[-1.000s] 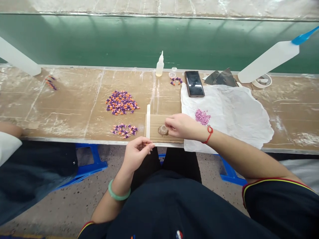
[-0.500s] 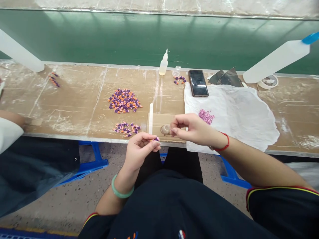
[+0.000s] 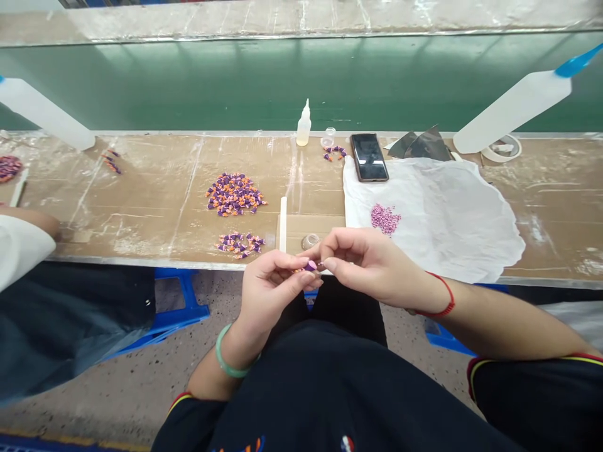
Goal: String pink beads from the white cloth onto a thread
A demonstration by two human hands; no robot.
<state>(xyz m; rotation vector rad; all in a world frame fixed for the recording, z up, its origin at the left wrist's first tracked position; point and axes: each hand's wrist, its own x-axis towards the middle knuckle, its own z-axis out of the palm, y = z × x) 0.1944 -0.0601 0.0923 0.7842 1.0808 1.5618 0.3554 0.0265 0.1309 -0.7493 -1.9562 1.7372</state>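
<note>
Between thumb and fingers, my left hand (image 3: 273,282) pinches a small purple-and-orange figurine (image 3: 309,267), its pinkish end facing right. My right hand (image 3: 358,260) is closed in a pinch against that end; whatever its fingertips grip is too small to make out. Just behind the hands, a small clear round dish (image 3: 309,242) sits on a piece of cardboard (image 3: 320,223), beside a white stick (image 3: 283,223). To the left lie a large pile of similar figurines (image 3: 236,193) and a smaller group (image 3: 240,245). Tiny pink pieces (image 3: 385,219) rest on white paper (image 3: 447,213) at right.
At the back stand a small dropper bottle (image 3: 304,124), a phone (image 3: 370,157) and a tape roll (image 3: 502,149). Large white bottles (image 3: 513,113) lean at either side. A co-worker's arm (image 3: 28,235) is at the far left. The table's front edge (image 3: 141,261) runs before me.
My right hand has moved from beside the clear dish, down and left to the figurine. My left hand has brought the figurine slightly right. The camera view has shifted a little.
</note>
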